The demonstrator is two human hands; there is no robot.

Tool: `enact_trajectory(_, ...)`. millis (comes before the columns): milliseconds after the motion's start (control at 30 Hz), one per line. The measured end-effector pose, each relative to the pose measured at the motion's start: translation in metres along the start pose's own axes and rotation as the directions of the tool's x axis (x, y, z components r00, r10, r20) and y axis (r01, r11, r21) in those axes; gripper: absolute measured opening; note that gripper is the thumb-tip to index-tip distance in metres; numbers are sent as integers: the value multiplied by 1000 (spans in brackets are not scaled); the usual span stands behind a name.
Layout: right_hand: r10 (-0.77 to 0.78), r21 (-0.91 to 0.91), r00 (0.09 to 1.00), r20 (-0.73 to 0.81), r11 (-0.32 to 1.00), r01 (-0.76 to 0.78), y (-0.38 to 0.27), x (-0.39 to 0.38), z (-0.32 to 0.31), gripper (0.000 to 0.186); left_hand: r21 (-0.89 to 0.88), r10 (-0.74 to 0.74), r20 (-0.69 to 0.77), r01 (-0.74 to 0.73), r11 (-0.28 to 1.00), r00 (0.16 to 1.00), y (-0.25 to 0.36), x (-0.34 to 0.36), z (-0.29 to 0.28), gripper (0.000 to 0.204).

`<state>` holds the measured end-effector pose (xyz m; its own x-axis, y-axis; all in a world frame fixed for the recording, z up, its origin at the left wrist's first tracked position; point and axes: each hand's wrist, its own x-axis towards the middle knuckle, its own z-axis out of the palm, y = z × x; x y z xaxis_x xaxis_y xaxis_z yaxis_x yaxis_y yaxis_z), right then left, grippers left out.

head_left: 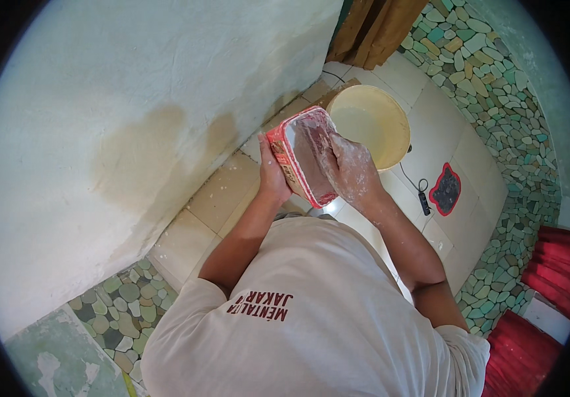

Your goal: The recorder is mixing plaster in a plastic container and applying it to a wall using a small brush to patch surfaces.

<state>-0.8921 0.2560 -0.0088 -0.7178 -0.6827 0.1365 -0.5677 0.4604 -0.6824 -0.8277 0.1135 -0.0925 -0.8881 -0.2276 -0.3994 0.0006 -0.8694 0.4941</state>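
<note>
Shoulders and a pale shirt fill the near edge, both forearms reaching up to a red rectangular tub (301,155) held tilted on its edge at chest height, above the floor tiles just left of the bucket (372,122)

- Step, as I read it: scraping or scooping the tub's contents by hand. Left hand (271,175) clasps the tub's outer wall from behind and steadies it; right hand (351,169), dusted white, is pressed into the open mouth, fingers curled down inside, though what they grip is hidden
- Next move likely calls for a firm left hold while the right drags material along the inner wall
- Tub: red outside, reddish inside smeared with whitish paste, rim caked
- Bucket cream-coloured, round, holding pale liquid, far right of the tub
- White plastered wall (132,132) to the left with a damp brownish patch; black cord and small dark mat (445,190) lie right on the tiles; pebble flooring (496,79) beyond
</note>
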Motion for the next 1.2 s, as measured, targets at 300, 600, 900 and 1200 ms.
enact_trajectory(300, -7, -105, 999, -41, 994, 2, -8, -22, -22, 9, 24, 107, -16, -106, 994, 994, -23, -11, 24, 77)
enact_trajectory(600, -68, -101, 997, -24, 993, 65, -1, -25, -30, 16, -3, 149, -11, -149, 989, 989, -28, -10, 32, 75)
enact_trajectory(900, -3, -193, 999, 52, 981, 13, -3, -11, -29, 12, 43, 211, 7, -211, 977, 978, -30, -6, 34, 80)
enact_trajectory(1200, -39, -259, 999, -28, 965, 30, -21, -3, -40, 11, 59, 240, 63, -244, 968, 969, -19, 8, 30, 81)
